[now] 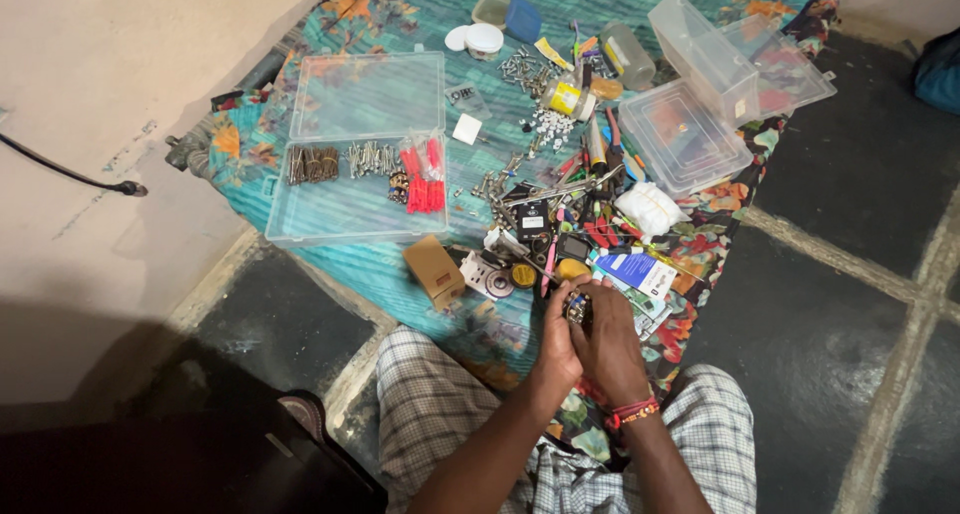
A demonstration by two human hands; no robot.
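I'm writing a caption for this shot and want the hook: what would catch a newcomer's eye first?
First the two hands, left and right, closed together around a small part at bottom centre. Just beyond them a dense jumble of tools and screws covers a teal floral cloth. To its left lies an open clear case with red plugs; more clear boxes sit at the top right.

- Under your hands (590, 339), the cloth (400, 274) is teal with orange flowers.
- Left of your left hand, a tan box (434, 270).
- Your right wrist wears a red-orange band (632, 412).
- Your shorts (440, 404) are grey-white checked.
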